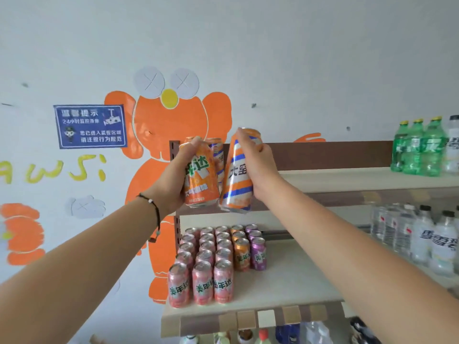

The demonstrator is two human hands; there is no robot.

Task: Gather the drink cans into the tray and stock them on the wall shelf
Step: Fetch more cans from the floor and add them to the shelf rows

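My left hand (pixel 173 181) grips an orange drink can (pixel 200 178), held tilted at the left end of the top wall shelf (pixel 335 178). My right hand (pixel 259 165) grips a second can (pixel 237 181), orange with white and blue stripes, tilted just right of the first. Behind them two more cans (pixel 216 151) stand at the back left of that shelf. No tray is in view.
The middle shelf (pixel 285 281) holds rows of pink, orange and purple cans (pixel 213 259) at its left and clear bottles (pixel 422 239) at right. Green bottles (pixel 417 147) stand at the top shelf's right end. More bottles (pixel 263 336) sit below. A painted wall lies to the left.
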